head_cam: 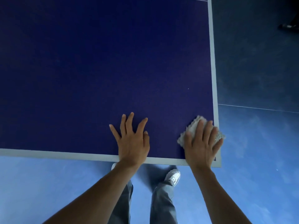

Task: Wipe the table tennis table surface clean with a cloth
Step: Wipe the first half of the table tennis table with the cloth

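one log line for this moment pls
phase: wiping | right hand: flat on cloth, near right corner of table | left hand: flat on table

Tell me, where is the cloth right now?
In the head view, the cloth lies pressed under the right hand at the near right corner of the table tennis table, just right of the left hand.

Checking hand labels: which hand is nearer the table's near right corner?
Right. The right hand presses the cloth flat just inside that corner; the left hand lies flat on the table farther along the near edge.
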